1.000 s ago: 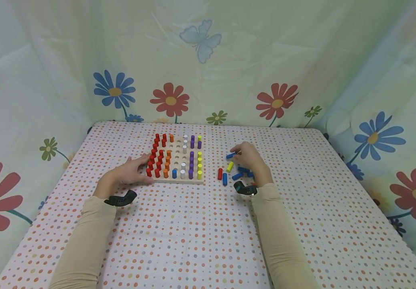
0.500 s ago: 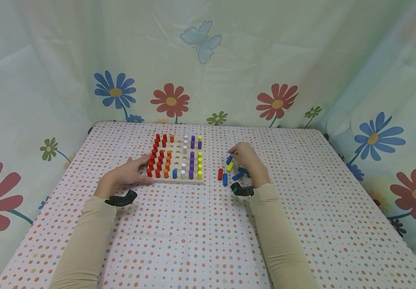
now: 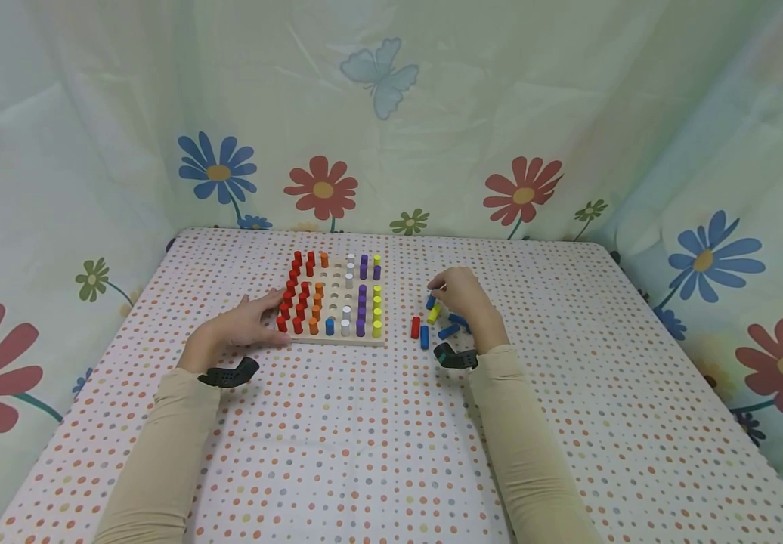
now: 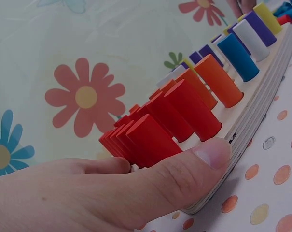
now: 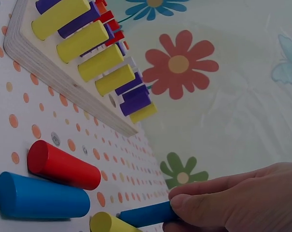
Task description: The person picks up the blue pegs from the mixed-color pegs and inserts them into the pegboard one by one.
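A wooden pegboard (image 3: 337,341) holds upright pegs in red, orange, blue, white, purple and yellow, with several bare holes among them. My left hand (image 3: 249,321) grips its near left corner, the thumb (image 4: 208,154) on the front edge and the fingers along the left side, partly hidden in the left wrist view. To the right of the board, my right hand (image 3: 466,293) pinches one end of a blue peg (image 5: 148,214) between thumb and fingers. That peg slants, its other end low beside a lying yellow peg (image 3: 434,314).
Close to my right hand lie a red peg (image 3: 415,327), a blue peg (image 3: 424,338) and more blue pegs (image 3: 448,332), some partly covered by the hand. A dotted cloth (image 3: 364,453) covers the table, and a flowered curtain (image 3: 446,113) hangs behind it.
The blue peg in my right hand has turned from lying nearly sideways to pointing toward me, its upper end at the fingertips. My left hand has stayed on the pegboard.
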{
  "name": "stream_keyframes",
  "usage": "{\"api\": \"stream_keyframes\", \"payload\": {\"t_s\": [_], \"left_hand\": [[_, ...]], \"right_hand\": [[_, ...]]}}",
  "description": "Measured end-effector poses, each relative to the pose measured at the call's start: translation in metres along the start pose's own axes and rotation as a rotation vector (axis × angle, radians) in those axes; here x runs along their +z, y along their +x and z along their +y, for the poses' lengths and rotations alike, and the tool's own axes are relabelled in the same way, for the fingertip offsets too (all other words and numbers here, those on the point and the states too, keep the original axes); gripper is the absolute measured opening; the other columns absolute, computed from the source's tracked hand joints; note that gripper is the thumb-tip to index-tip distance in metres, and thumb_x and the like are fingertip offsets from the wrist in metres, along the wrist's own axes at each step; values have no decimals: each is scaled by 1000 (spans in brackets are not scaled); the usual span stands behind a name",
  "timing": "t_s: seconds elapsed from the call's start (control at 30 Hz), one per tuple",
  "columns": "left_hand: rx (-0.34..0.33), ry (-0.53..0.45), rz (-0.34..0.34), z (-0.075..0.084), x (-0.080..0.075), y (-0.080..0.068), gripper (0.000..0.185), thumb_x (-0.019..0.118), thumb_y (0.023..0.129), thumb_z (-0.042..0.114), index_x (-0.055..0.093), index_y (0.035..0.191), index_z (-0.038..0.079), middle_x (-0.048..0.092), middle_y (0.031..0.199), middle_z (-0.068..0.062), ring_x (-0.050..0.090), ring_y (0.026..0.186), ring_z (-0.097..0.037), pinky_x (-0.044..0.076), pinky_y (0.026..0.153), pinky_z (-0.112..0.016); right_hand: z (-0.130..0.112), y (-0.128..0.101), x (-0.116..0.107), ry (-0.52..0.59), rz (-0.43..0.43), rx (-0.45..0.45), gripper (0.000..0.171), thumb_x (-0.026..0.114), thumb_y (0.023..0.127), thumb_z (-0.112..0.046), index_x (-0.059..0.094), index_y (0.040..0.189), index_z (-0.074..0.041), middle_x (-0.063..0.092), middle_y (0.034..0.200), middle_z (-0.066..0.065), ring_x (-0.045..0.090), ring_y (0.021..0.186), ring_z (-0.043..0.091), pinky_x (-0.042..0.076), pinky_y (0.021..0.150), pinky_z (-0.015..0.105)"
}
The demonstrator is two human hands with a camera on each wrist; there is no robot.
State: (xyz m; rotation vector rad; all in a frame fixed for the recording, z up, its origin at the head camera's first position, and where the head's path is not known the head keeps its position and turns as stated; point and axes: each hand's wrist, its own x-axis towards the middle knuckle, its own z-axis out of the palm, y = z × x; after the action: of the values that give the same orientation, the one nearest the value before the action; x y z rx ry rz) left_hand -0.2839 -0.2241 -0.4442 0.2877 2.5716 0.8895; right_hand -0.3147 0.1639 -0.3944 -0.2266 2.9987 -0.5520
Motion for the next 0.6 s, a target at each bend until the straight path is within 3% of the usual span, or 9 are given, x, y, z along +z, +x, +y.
{"api": "stream_keyframes", "payload": {"t_s": [0.6], "left_hand": [[6,14,4,0,1,1,120,77,66,60,11,154,14,5,161,-11,-13,147,-35,-14,115,-58]], "right_hand": [[-4,-3,-3,-43,19,-34,20,63,92,-15,70,107,-4,69,101,11,63,90,23,54,80,34]]}}
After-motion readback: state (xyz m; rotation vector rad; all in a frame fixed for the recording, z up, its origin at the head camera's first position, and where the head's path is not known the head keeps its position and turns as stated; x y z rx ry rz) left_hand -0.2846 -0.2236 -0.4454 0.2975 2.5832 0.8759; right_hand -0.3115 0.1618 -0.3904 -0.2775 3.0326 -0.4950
